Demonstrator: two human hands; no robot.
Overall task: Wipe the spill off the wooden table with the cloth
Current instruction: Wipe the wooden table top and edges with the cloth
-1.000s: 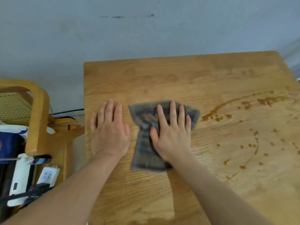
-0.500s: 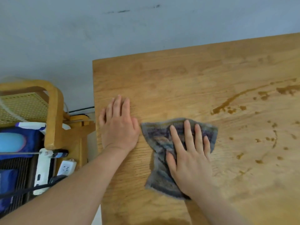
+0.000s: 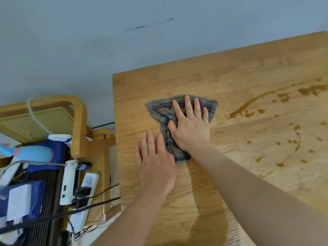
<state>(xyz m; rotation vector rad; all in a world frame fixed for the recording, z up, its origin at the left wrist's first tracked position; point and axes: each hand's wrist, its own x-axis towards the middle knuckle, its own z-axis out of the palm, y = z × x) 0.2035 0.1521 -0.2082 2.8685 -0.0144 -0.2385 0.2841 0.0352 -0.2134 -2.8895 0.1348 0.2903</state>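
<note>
A grey-purple cloth (image 3: 160, 109) lies bunched on the wooden table (image 3: 221, 77), near its left edge. My right hand (image 3: 190, 125) presses flat on the cloth, fingers spread and thumb tucked into a fold. My left hand (image 3: 154, 160) rests flat on the bare wood just below and left of the cloth, touching its lower end. A brown spill (image 3: 248, 105) streaks across the table to the right of the cloth, with a larger patch (image 3: 310, 89) further right and several small drops (image 3: 291, 141) scattered below.
Left of the table stands a wooden chair (image 3: 78, 121) with a woven cane back. Below it are a white power strip (image 3: 87, 189) with plugs and black cables, blue items and a white box. A pale wall is behind.
My right hand has slid the cloth away from me and to the left, towards the table's far left corner. My left hand now lies below the cloth instead of beside it.
</note>
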